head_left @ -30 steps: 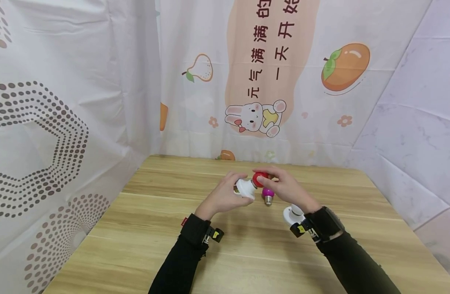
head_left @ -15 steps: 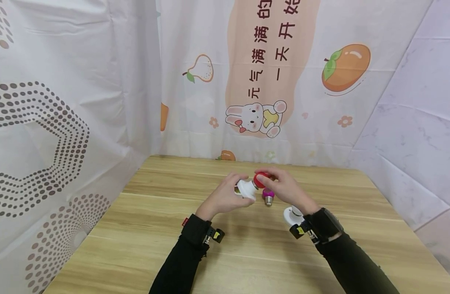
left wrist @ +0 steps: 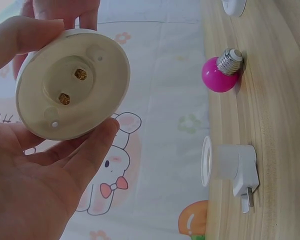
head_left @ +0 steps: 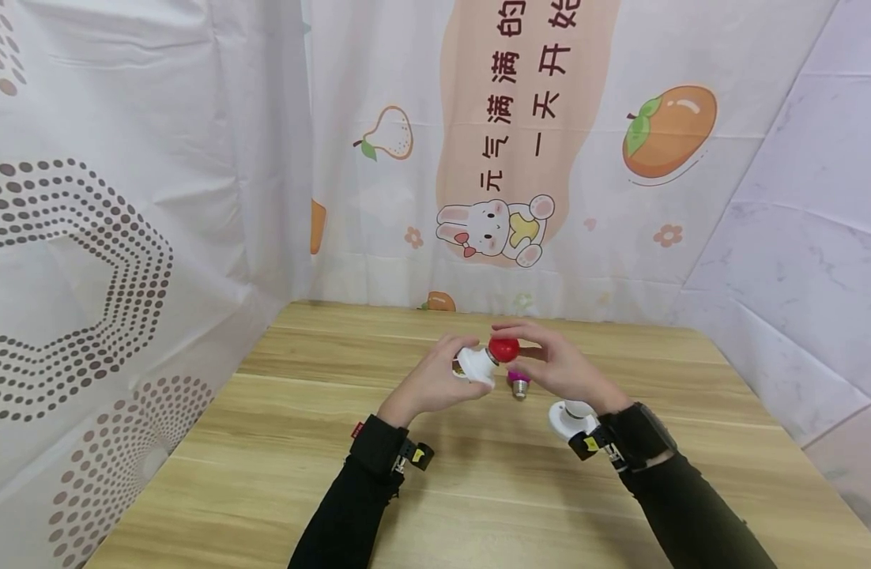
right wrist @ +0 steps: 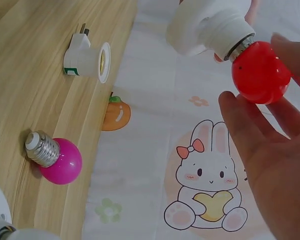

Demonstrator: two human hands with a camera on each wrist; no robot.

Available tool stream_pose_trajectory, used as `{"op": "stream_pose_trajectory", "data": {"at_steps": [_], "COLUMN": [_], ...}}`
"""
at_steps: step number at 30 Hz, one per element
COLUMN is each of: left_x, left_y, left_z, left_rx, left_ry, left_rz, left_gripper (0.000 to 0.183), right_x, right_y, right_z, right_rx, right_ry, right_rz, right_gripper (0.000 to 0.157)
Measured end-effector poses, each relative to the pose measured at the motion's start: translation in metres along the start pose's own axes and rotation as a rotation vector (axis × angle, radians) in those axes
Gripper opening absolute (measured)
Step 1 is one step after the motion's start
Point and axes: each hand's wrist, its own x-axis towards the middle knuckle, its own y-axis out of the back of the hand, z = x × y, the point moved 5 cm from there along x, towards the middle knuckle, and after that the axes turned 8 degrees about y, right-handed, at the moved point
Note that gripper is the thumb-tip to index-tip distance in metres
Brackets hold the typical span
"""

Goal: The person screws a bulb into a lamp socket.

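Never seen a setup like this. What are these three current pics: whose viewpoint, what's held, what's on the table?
No robot here: these are a person's bare hands. The wide picture comes from a head-worn camera looking forward and down; the other two come from a camera on each wrist.

The left hand holds a white lamp holder; the left wrist view shows its underside. A red bulb sits at its mouth, some metal thread showing. The right hand has its fingers spread around that bulb; how firmly they touch it, I can't tell.

On the wooden table lie a magenta bulb, a white plug-in socket with metal prongs, and another white round-based holder.
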Motion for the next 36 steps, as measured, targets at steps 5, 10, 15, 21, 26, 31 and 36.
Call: {"op": "stream_pose_trajectory", "data": {"at_steps": [5,10,15,21,26,31,36], "left_x": [0.0005,0.0011,0.0010,0.0003,0.0001,-0.0005,-0.0013], "left_y": [0.0004,-0.0001,0.0004,0.0010,0.0010,0.0008,0.0003], "left_z": [0.0002,0.0005,0.0012,0.0020,0.0021,0.0023,0.0036], "left_rx": [-0.002,-0.007,-0.014,-0.016,-0.014,-0.016,-0.034], "left_ry": [0.002,-0.001,-0.001,-0.008,-0.010,-0.008,-0.015], "left_rz": [0.004,-0.005,-0.007,-0.005,-0.001,-0.005,-0.015], "left_gripper": [0.075,0.074,0.074,0.073,0.073,0.072,0.072], "right_x": [-0.0008,-0.0008,-0.0002,0.0009,0.0010,0.0008,0.0000], "right_y": [0.0009,0.0020,0.0019,0.0011,0.0007,0.0009,0.0016], "right_z": [-0.0004,-0.0017,-0.0021,-0.0003,0.0005,0.0006,0.0009], "right_rx": [0.034,0.024,0.013,0.004,-0.014,-0.027,-0.045], "right_ry": [-0.016,-0.024,-0.020,0.000,-0.018,-0.060,-0.105], "right_rz": [-0.018,-0.009,0.000,0.015,0.022,0.026,0.045], "right_gripper": [0.045,0.043,0.043,0.040,0.038,0.038,0.039]}}
